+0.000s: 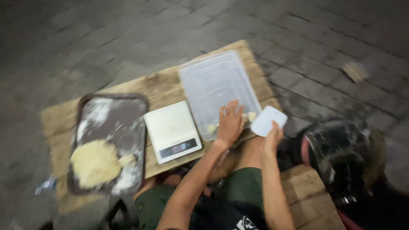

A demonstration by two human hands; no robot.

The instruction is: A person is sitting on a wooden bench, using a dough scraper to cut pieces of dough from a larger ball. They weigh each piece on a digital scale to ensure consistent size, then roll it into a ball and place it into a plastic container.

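My left hand (pixel 230 123) rests flat, fingers spread, inside the near end of a clear plastic container (pixel 215 81), next to small pale dough pieces (pixel 252 116). In my right hand (pixel 273 135) I grip a white plastic scraper (pixel 267 120), held just past the container's right corner. A white kitchen scale (pixel 171 130) sits to the left of the container. Further left, a dark floured tray (pixel 113 123) holds a large flat lump of dough (pixel 94 163) with a smaller piece beside it.
Everything stands on a low wooden board (pixel 159 85) over a paved brick floor (pixel 324 38). A dark rounded helmet-like object (pixel 341 153) lies at the right, beside a wooden block (pixel 306 191). My knees in green shorts are below the board.
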